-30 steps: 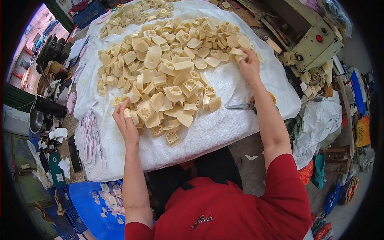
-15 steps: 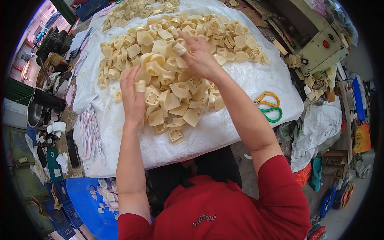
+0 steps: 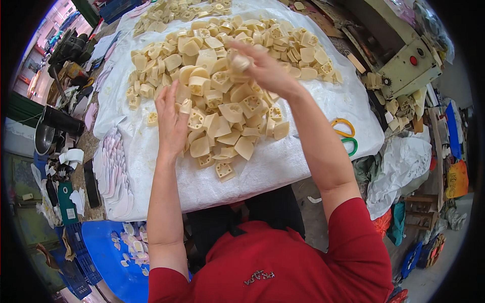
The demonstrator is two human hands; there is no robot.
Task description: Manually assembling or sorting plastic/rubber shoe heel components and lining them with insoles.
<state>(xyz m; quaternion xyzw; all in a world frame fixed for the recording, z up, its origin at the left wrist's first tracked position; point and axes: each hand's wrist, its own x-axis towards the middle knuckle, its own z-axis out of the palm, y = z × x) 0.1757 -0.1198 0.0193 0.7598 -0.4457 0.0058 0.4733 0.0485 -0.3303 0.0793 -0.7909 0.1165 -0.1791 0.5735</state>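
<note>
Head view | cream heel-shaped pieces [image 3: 233,112] lying beside left hand [image 3: 172,126], thumb and fingers standing apart | right hand [image 3: 269,73] blurring over them, closure untellable

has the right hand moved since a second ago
Yes, the right hand has moved left, away from the red-buttoned box, toward the middle of the heap of cream pieces.
</note>
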